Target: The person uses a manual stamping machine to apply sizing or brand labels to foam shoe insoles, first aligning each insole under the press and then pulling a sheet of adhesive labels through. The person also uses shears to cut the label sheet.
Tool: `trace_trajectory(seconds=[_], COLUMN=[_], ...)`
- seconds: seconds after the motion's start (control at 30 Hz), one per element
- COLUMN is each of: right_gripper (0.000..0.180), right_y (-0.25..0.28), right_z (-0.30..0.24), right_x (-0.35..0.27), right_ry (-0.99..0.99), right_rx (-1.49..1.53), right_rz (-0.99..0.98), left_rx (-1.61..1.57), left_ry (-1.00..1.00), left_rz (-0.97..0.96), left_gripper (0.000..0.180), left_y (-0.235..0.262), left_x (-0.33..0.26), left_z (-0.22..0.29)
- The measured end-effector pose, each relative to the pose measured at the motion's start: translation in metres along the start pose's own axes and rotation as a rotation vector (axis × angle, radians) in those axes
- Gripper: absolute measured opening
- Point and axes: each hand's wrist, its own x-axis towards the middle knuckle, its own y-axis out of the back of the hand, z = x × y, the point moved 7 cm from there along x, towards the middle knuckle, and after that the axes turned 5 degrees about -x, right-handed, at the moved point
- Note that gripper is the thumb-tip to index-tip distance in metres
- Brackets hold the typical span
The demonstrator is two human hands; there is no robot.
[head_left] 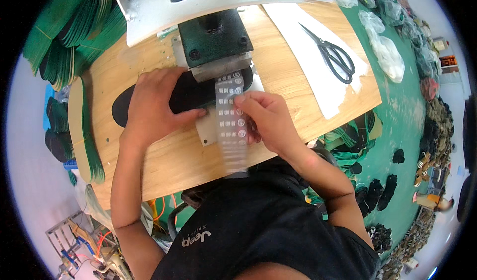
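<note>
A black insole [189,92] lies across the wooden table, its right end beneath the press head [218,71] of a machine. My left hand [155,99] spans the insole, thumb at the near edge and fingers toward the far edge, holding it down. A clear strip of white-printed transfer labels [228,123] runs over the insole's right end and down past the table's near edge. Pinched between thumb and fingers, the strip's right edge is in my right hand [268,118]. Motion blurs the strip's lower part. The tips of my left fingers are partly hidden near the press.
Black scissors [330,56] rest on white sheets [308,56] at the right of the table [278,76]. Bundled green-edged insoles [84,131] stand at the left, with more stacks [84,29] behind. Plastic bags [382,46] and dark piles lie on the green floor.
</note>
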Motion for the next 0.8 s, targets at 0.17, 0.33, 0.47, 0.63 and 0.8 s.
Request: trace_trajectory(seconds=[0.17, 0.33, 0.47, 0.63, 0.8], right_gripper=[0.026, 0.023, 0.026, 0.029, 0.029], right_y=[0.001, 0.004, 0.040, 0.058, 0.015], right_z=[-0.003, 0.001, -0.001, -0.001, -0.004], right_x=[-0.017, -0.043, -0.046, -0.026, 0.002], right_ry=[0.100, 0.242, 0.144, 0.203, 0.017], right_rx=[-0.128, -0.269, -0.140, 0.216, -0.021], right_rz=[0.000, -0.035, 0.272, 0.259, 0.006], left_rx=[-0.004, -0.002, -0.066, -0.382, -0.718], left_ry=[-0.013, -0.063, -0.189, 0.080, 0.276], left_rz=[-0.014, 0.010, 0.099, 0.294, 0.385], left_gripper=[0.069, 0.065, 0.046, 0.027, 0.018], left_y=[0.001, 0.002, 0.006, 0.018, 0.012], left_x=[0.004, 0.001, -0.003, -0.013, -0.029], left_z=[0.002, 0.005, 0.001, -0.021, -0.052])
